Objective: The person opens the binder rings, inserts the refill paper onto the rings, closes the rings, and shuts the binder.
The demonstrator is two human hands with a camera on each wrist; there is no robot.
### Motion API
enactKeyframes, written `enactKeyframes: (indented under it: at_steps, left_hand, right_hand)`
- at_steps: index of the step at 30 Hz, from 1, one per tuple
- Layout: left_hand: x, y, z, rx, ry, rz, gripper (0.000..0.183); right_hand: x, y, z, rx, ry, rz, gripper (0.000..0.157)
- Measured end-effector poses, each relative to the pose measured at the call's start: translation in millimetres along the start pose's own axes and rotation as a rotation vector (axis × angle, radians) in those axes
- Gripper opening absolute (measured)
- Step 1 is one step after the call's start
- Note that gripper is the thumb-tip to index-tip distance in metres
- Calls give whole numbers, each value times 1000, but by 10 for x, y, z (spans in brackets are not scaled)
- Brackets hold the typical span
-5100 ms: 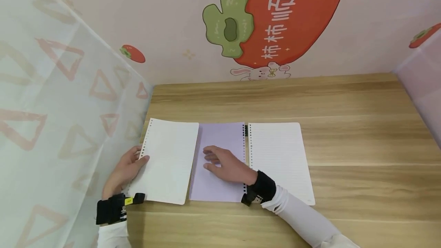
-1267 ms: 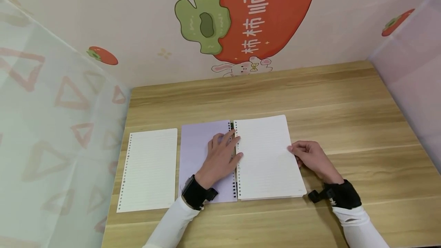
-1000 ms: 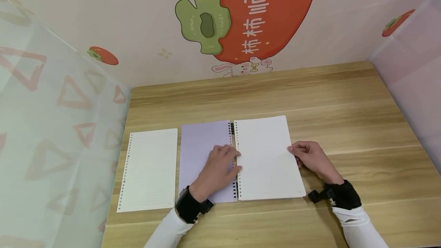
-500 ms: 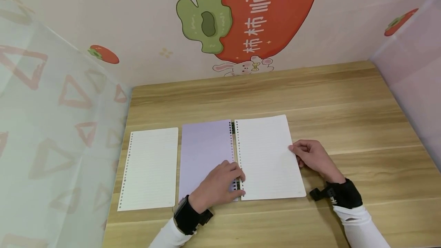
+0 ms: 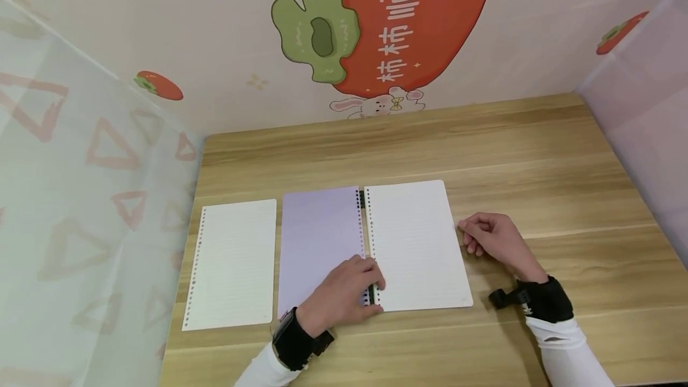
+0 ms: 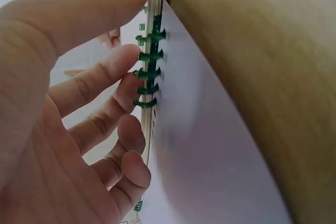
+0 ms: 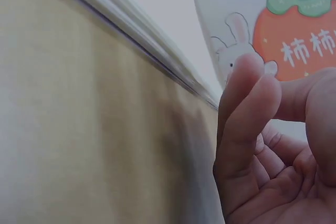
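Observation:
A ring-bound notebook lies spread flat in the head view, its lilac cover (image 5: 317,232) on the left and a stack of lined, punched pages (image 5: 416,243) on the right. Near the bottom of the binding, my left hand (image 5: 344,291) touches the punched edge of the stack with loosely bent fingers. Its thumb is at the stack's lower corner, and the fingertips meet the green binder rings (image 6: 149,56) in the left wrist view. My right hand (image 5: 494,237) is just right of the stack's outer edge, thumb and index tips together, holding nothing.
A separate lined sheet with punched holes (image 5: 233,261) lies left of the lilac cover. Everything rests on a wood-grain table (image 5: 559,172). A printed wall covering (image 5: 226,46) rises behind it, with pale panels at both sides.
Earlier my left hand held the white sheet at the left; that sheet now lies flat. My left hand has since slid down the binding. My right hand has let go of the pages' outer edge.

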State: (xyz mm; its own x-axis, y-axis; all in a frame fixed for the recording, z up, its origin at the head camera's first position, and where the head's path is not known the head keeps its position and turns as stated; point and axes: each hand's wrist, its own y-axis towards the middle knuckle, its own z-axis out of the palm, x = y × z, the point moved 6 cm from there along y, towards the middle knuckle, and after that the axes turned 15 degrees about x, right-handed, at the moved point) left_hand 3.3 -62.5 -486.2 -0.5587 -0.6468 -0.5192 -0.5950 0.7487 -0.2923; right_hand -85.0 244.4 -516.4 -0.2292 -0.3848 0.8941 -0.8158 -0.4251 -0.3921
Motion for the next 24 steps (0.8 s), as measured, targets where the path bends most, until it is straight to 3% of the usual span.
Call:
enactKeyframes:
  at_steps: [12, 17, 24]
  left_hand:
    - [32, -91, -41, -43, -37, -23, 34]
    - [265, -292, -209, -207, -107, -140, 27]
    - [739, -815, -480, -463, -165, -362, 21]
  right_hand:
    - [318, 150, 1, 37, -17, -75, 42]
    - [502, 310, 236, 98, -108, -158, 33]
    - [917, 575, 938, 291, -264, -343, 23]
